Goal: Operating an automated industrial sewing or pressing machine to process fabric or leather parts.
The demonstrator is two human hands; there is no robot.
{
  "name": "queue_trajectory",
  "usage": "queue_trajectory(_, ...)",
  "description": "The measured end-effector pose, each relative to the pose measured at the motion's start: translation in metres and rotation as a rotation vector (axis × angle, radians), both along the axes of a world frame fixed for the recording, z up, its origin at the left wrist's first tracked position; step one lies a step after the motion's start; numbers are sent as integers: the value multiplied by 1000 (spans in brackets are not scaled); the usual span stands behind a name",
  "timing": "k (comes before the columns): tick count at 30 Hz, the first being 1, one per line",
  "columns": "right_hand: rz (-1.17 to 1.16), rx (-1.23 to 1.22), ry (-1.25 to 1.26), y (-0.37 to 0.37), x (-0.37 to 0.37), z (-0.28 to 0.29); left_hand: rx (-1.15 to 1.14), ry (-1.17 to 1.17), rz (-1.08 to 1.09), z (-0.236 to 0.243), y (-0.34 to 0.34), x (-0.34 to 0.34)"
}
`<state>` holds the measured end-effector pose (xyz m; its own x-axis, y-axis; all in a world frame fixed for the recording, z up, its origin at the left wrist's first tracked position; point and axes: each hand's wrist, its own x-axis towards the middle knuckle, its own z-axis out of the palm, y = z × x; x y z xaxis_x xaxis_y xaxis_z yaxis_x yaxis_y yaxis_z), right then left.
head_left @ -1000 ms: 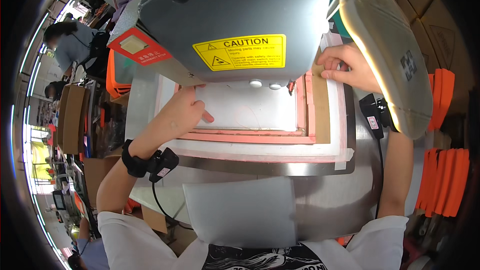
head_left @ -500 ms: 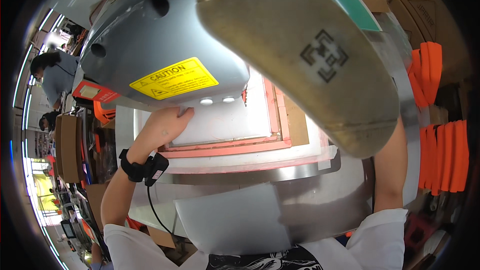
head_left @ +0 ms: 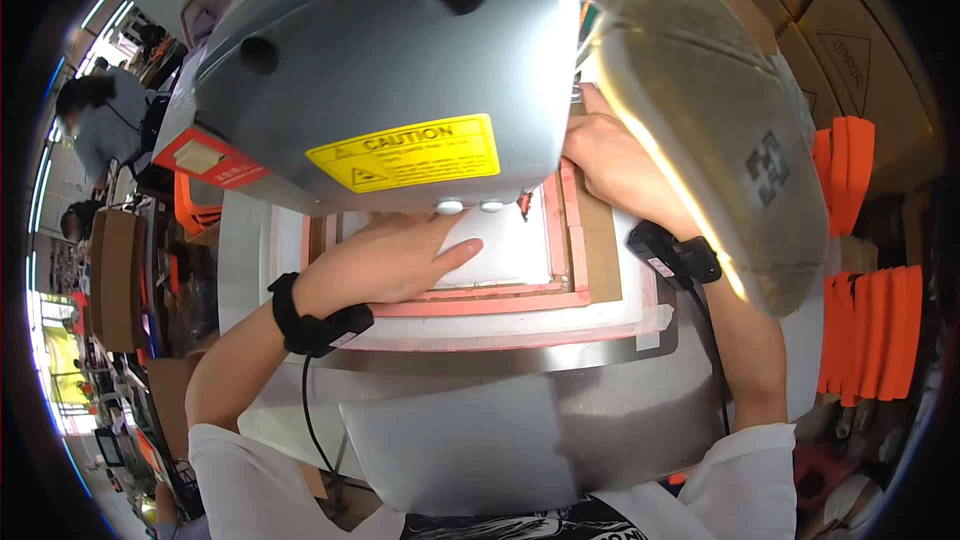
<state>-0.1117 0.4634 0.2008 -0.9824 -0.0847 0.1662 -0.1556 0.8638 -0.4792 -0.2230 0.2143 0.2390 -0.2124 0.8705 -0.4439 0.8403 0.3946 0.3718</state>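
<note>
My left hand (head_left: 395, 258) lies low over a white sheet (head_left: 500, 258), thumb stretched out to the right and the other fingers reaching beneath the front edge of a grey machine head (head_left: 380, 80). It holds nothing that I can see. The sheet sits inside a frame of pink strips (head_left: 577, 250) on a whitish board. My right hand (head_left: 620, 165) is at the machine head's right side, over the brown area beside the frame. Its fingertips are partly hidden by the machine, near a small metal part (head_left: 577, 93). Black bands with small modules circle both wrists.
A long lamp head (head_left: 715, 130), lit along its edge, overhangs my right forearm. Orange curved pieces (head_left: 872, 335) stand at the right, below stacked cardboard boxes (head_left: 850, 55). A grey translucent sheet (head_left: 455, 440) lies nearest me. Another person (head_left: 110, 120) is at the far left.
My left hand has moved right and spread over the sheet. My right hand has come out from behind the lamp to the machine's side. The machine and lamp appear farther right in view.
</note>
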Motion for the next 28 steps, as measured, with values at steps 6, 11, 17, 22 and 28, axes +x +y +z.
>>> queue_trajectory(6,126,-193,-51,-9,40,25,139,148,-318,-8,-5,28)
queue_trajectory(11,61,-286,-71,-16,96,66,206,-21,-243,0,-9,11)
queue_trajectory(17,-1018,3,192,-23,277,112,-9,45,15,-6,-10,-43)
queue_trajectory(22,-1704,116,487,-35,474,-6,-156,-74,-6,16,27,-12)
queue_trajectory(28,-1500,-201,-40,-82,459,-155,-51,457,-591,-21,20,-15)
